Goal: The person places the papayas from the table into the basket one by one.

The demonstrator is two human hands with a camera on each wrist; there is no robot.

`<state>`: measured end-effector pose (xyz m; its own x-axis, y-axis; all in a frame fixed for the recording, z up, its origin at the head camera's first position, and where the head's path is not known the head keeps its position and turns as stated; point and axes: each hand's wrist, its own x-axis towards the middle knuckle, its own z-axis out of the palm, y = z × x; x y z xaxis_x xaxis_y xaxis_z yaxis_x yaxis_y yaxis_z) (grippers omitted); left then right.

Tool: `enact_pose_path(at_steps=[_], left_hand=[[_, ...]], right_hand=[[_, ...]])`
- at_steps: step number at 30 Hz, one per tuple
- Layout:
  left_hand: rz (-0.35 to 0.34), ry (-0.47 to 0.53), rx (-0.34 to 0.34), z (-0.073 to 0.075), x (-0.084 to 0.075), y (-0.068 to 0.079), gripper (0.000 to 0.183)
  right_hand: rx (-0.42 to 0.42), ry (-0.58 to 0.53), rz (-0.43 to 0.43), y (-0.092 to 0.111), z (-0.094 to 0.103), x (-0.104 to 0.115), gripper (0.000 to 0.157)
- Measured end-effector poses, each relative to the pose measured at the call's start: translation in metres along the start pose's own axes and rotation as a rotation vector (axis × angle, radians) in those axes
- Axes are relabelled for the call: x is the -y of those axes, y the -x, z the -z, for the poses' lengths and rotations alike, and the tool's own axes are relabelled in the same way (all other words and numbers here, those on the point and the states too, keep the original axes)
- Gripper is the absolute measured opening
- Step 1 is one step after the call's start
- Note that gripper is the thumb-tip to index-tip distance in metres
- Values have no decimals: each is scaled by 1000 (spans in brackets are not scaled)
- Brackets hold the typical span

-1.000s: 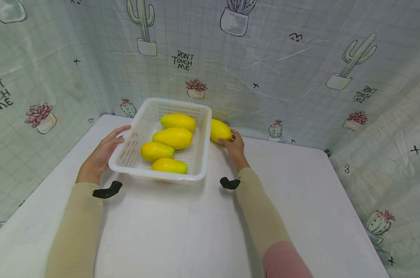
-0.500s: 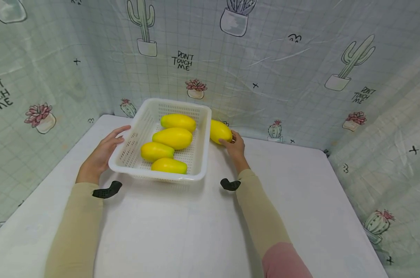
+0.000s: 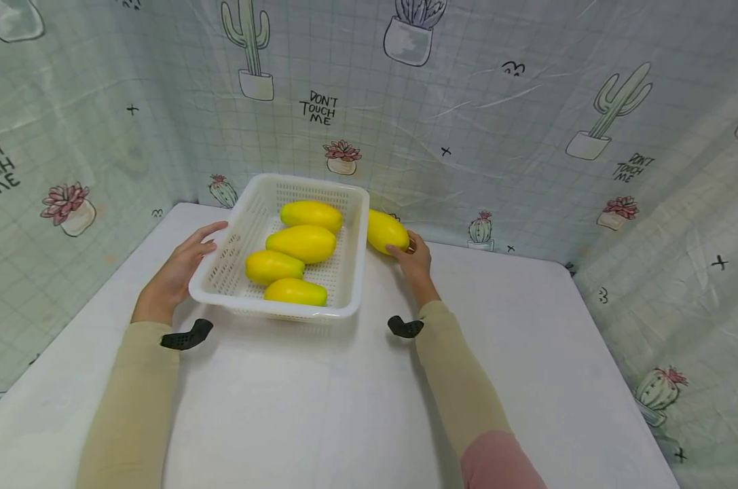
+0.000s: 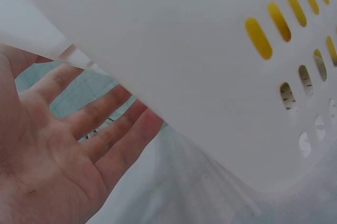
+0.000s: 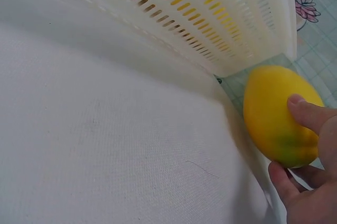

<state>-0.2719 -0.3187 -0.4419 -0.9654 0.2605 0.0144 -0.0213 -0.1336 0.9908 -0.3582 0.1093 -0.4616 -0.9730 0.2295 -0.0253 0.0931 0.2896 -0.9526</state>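
A white plastic basket (image 3: 356,299) with slotted walls sits toward the back left of the table, holding several yellow papayas (image 3: 301,244) with greenish ends. My left hand (image 3: 176,272) is at its left side, fingers fairly straight and fingertips right at the rim; the left wrist view shows the palm and spread fingers (image 4: 108,111) partly hidden behind the basket wall. Just right of the basket, another papaya (image 5: 279,113) lies by the back curtain. My right hand (image 3: 414,263) grips its near end, thumb on one side and fingers curled at the other.
A white-covered table (image 3: 295,407) spreads out in front of the basket and to the right. The cactus-print curtain (image 3: 454,102) rises along the back and both sides. Black devices (image 3: 187,335) are strapped at the wrists.
The view has shifted very slightly. Both hands, the basket and the papayas keep nearly the same places, and the right hand's hold stays on the papaya.
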Motion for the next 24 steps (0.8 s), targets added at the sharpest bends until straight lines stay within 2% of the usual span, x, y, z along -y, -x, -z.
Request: enact_pose_path(at_steps=[13, 24], left_hand=[[30, -2, -17, 0, -1, 0, 49], [45, -4, -22, -3, -6, 1, 49]], right_hand=[[-8, -37, -16, 3, 3, -2, 69], [-15, -52, 6, 4, 6, -6, 69]])
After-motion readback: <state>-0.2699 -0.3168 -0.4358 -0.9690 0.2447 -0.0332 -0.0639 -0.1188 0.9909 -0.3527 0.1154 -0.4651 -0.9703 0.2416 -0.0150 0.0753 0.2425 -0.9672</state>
